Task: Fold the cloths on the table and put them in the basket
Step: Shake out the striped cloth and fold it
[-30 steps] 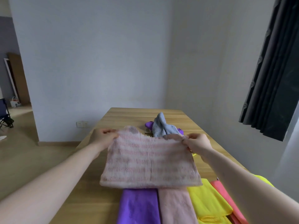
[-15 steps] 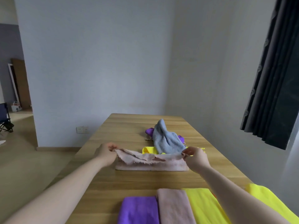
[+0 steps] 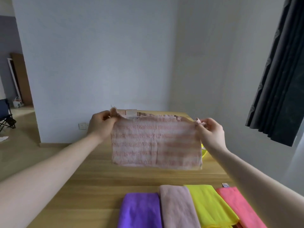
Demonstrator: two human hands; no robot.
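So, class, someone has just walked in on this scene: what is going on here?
A person holds a pink-and-white striped textured cloth up above the wooden table, the left hand and right hand each pinching a top corner. Four folded cloths lie in a row nearer the person: purple, dusty pink, yellow and coral. No basket is visible.

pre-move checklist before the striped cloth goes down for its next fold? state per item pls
1. Left hand pinches a top corner of the striped pink cloth: ok.
2. Right hand pinches the other top corner: ok.
3. Cloth hangs flat, top edge level: mostly ok, slight sag in the middle of the edge.
4. Bare wooden table below the cloth to lay it on: ok.
5. Landing spot clear of the folded row, purple cloth, dusty pink cloth, yellow cloth, coral cloth: ok.
6. Basket located: cannot tell, not in view.
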